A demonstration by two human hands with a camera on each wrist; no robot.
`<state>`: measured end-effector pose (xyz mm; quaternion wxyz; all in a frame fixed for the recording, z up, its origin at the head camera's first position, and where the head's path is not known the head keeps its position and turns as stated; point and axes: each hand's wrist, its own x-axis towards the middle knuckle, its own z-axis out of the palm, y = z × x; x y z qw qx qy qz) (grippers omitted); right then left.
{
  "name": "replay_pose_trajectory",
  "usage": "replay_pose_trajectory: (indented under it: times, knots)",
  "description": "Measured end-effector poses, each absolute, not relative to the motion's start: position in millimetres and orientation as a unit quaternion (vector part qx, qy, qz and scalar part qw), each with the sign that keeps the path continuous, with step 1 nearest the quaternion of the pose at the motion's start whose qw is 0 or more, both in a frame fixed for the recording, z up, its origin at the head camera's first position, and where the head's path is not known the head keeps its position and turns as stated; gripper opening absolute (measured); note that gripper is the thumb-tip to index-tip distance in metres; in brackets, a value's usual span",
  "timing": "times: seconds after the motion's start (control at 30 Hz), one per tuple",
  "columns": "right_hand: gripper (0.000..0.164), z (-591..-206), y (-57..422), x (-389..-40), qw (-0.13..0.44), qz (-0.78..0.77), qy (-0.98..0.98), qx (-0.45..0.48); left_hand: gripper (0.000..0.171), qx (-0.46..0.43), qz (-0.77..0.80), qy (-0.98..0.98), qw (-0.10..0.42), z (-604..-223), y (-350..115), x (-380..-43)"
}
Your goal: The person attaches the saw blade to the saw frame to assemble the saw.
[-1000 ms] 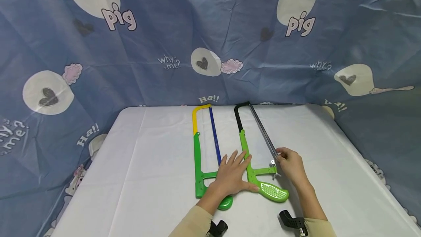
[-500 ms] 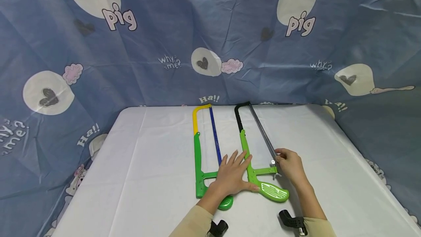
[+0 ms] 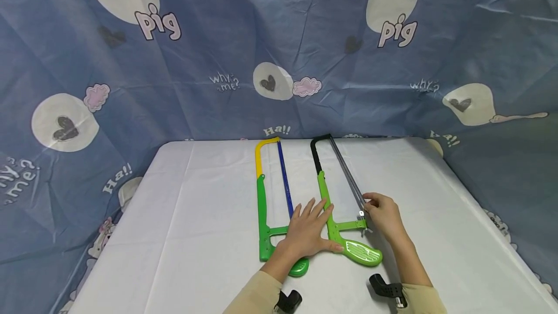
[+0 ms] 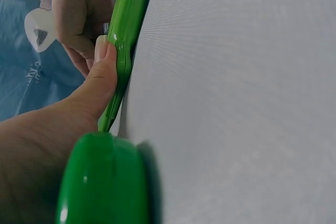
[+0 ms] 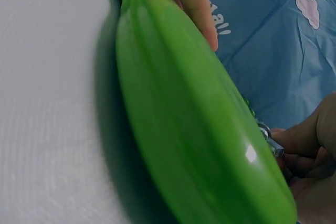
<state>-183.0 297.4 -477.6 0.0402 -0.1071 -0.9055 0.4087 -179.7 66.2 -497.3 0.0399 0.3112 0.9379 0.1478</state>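
Observation:
Two hacksaws lie side by side. The right hacksaw [image 3: 323, 190] has a lime-green frame with a black front end. My left hand [image 3: 306, 231] is spread across its frame with fingers straight, the thumb pressing the handle [image 5: 194, 114]. My right hand [image 3: 386, 217] pinches the near end of its grey blade [image 3: 347, 171], right at the metal blade holder [image 3: 361, 213]. A wing nut [image 5: 270, 139] shows beside the right fingers in the right wrist view. The left hacksaw [image 3: 262, 202], green and yellow with a blue blade [image 3: 285, 178], lies partly hidden under my left hand and forearm.
A white cloth covers the table [image 3: 209, 207]. Behind it and along the sides hangs a blue printed curtain [image 3: 192, 62]. Black wrist cameras sit on both wrists, the right camera [image 3: 385, 289] close behind the lime-green handle.
My right hand has shifted slightly left, bringing the near end of the grey blade inward to the holder. My left hand and the left hacksaw stay in place.

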Motion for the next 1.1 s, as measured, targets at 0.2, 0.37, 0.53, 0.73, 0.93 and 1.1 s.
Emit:
replay_pose_trajectory:
  times: [0.2,0.37,0.53,0.73,0.93,1.1]
  knots:
    - [0.036,-474.2,296.7,-183.7,0.042,0.409,-0.906,-0.106,0.107,0.309,0.149,0.938,0.043,-497.0,67.0,-180.0]
    - [0.036,-471.0,294.8,-183.4,0.04,0.413,-0.903,-0.111,0.107,0.309,0.149,0.938,0.043,-496.2,67.0,-179.5]
    - [0.035,-467.9,293.0,-181.5,0.039,0.417,-0.901,-0.118,0.107,0.31,0.151,0.938,0.046,-497.1,67.0,-179.7]
    - [0.036,-465.8,293.5,-179.1,0.036,0.421,-0.897,-0.125,0.107,0.31,0.15,0.938,0.037,-497.8,66.8,-180.5]
    - [0.037,-463.9,295.1,-175.4,0.024,0.437,-0.89,-0.128,0.108,0.314,0.148,0.937,0.03,-497.5,66.5,-179.8]
    - [0.036,-461.9,295.6,-175.6,0.029,0.449,-0.885,-0.118,0.107,0.312,0.148,0.938,0.032,-498.2,65.9,-179.5]
